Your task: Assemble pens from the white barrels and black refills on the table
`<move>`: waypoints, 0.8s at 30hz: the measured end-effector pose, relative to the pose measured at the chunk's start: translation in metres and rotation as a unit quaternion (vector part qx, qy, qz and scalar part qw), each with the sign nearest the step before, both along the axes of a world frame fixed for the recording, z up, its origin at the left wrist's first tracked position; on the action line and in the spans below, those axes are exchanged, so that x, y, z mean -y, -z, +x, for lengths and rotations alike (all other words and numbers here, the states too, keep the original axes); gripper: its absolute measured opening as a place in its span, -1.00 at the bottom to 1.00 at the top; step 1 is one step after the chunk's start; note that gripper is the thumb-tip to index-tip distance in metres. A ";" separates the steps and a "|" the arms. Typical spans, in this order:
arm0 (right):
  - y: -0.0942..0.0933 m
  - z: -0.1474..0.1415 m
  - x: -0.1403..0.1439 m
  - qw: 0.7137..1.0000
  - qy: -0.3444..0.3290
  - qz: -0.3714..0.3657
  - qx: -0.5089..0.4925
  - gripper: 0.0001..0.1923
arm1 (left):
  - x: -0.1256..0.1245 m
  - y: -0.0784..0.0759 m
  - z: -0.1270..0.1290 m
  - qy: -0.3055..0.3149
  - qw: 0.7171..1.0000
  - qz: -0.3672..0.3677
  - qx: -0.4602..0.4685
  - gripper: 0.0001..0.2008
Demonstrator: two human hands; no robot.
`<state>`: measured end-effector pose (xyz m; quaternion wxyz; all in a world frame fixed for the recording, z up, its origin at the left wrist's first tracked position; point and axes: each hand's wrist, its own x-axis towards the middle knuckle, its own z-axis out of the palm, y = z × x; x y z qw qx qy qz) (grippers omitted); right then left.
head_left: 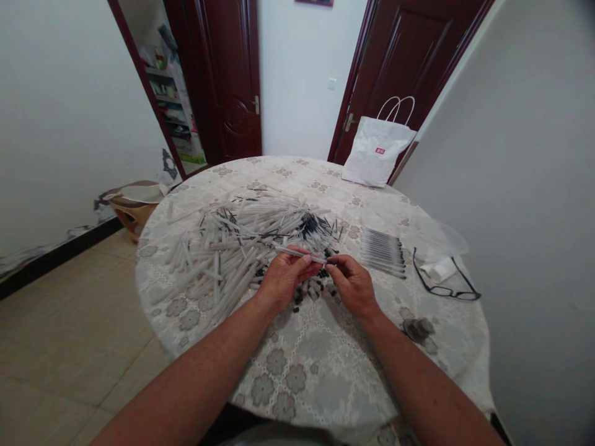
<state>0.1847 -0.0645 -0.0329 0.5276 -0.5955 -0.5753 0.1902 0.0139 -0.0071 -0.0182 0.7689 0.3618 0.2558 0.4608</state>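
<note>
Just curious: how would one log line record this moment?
left hand: holds pale plastic pen barrel | right hand: at its tip | heap of barrels behind

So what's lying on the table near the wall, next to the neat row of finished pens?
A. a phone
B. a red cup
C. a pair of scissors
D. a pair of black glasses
D: a pair of black glasses lies on the table on the wall side of the neat row of pens, with no cup, phone or scissors in sight.
</note>
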 end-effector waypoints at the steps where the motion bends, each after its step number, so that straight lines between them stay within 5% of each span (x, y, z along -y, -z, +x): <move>1: 0.000 0.001 0.000 1.000 -0.001 0.002 0.007 -0.74 | 0.000 0.000 0.000 -0.001 1.000 0.000 -0.003 -0.67; 12: -0.008 0.001 0.008 0.988 -0.001 0.084 0.129 -0.84 | 0.000 0.004 0.000 0.010 1.000 -0.008 -0.003 -0.67; 21: -0.006 0.005 0.008 0.990 -0.045 0.020 0.135 -0.62 | 0.005 -0.001 0.000 0.024 1.000 0.005 -0.011 -0.66; 24: -0.003 0.006 0.009 0.993 -0.041 0.029 0.106 -0.73 | 0.006 -0.001 0.000 0.016 1.000 0.005 -0.014 -0.67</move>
